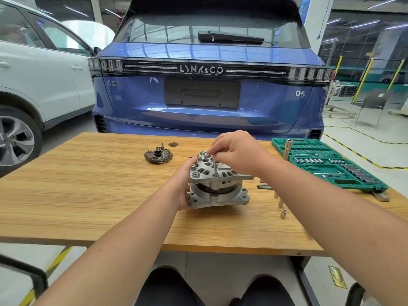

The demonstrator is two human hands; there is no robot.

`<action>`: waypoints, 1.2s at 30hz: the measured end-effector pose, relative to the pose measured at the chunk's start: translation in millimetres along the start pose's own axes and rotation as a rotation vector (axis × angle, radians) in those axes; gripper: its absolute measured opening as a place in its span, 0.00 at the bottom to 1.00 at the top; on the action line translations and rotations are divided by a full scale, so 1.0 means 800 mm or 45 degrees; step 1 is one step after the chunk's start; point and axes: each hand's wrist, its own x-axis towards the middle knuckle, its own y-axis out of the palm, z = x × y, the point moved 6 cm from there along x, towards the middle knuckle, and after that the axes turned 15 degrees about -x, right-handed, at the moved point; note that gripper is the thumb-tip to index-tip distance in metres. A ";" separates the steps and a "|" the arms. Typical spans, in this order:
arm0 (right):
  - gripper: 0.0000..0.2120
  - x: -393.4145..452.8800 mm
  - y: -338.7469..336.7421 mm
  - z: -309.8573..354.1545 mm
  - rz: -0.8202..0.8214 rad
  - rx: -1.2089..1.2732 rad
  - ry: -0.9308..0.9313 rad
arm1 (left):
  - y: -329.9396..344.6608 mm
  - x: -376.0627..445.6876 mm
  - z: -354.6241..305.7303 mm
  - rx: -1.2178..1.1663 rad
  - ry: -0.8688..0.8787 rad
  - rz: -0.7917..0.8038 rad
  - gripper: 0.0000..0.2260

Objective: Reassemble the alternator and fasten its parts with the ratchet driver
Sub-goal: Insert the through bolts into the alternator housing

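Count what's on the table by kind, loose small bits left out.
Alternator: 1
Black rectifier plate: 1
Green socket case: 1
Dark round disc: 1
Total: 4

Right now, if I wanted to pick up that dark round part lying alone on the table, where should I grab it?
Probably by the outer rim of the dark round part, coming from above with fingers on opposite edges. It lies flat on the table, apart from the alternator and both hands, so the rim looks free all round. Its top carries small raised pieces and a stud, better left untouched.
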 end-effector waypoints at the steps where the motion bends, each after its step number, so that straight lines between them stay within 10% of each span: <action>1: 0.10 -0.001 0.001 -0.004 -0.003 0.037 0.025 | 0.000 0.000 0.000 -0.001 0.002 0.001 0.25; 27: 0.07 -0.015 0.043 -0.013 0.226 -0.122 0.188 | -0.004 -0.011 -0.001 0.004 0.006 -0.099 0.29; 31: 0.06 -0.033 0.005 -0.075 0.054 0.207 0.364 | -0.009 -0.031 -0.001 -0.010 0.078 -0.152 0.36; 36: 0.11 -0.051 -0.016 -0.195 0.024 -0.225 0.690 | 0.006 -0.043 0.012 0.016 0.317 -0.075 0.33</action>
